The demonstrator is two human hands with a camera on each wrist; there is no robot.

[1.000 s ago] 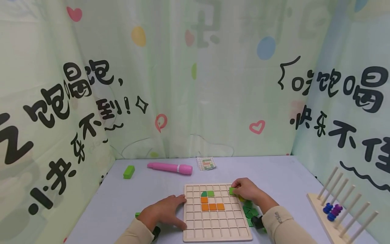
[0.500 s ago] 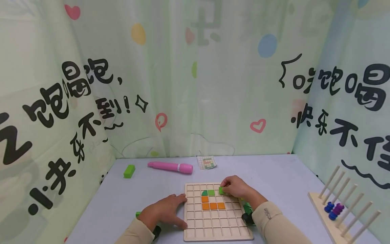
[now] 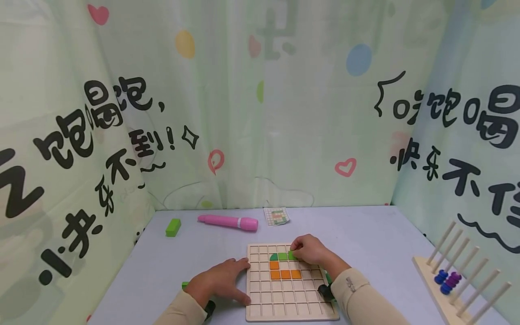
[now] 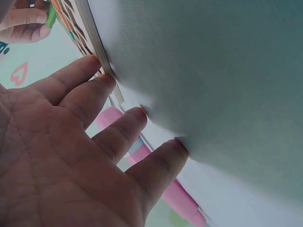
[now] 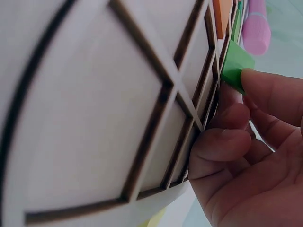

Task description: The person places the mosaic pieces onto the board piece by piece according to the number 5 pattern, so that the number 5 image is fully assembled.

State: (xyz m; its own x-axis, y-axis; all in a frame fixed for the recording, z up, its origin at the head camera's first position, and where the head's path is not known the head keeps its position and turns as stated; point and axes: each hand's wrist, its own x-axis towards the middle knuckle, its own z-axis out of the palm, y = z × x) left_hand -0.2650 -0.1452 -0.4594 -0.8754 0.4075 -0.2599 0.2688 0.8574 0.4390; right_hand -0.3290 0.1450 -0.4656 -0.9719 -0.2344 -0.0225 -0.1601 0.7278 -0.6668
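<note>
A wooden grid board (image 3: 292, 311) lies on the table, with orange square tiles (image 3: 285, 274), a rounded dark green tile (image 3: 274, 257) and a light green square tile (image 3: 282, 256) in its cells. My right hand (image 3: 312, 250) pinches another green square tile (image 5: 236, 66) between thumb and fingers, just right of the light green one. In the right wrist view this tile stands tilted over the grid. My left hand (image 3: 221, 280) rests at the board's left edge, fingers spread and touching its side; in the left wrist view the fingertips (image 4: 106, 82) meet the wooden rim.
A pink marker-shaped object (image 3: 228, 222), a green block (image 3: 173, 227) and a small printed grid card (image 3: 277, 216) lie behind the board. A wooden peg stand with beads (image 3: 448, 280) is at right. Green pieces (image 3: 328, 277) lie partly hidden under the right forearm.
My right hand has carried the green tile leftward from the board's upper right edge to beside the light green tile. My left hand has stayed at the board's left edge.
</note>
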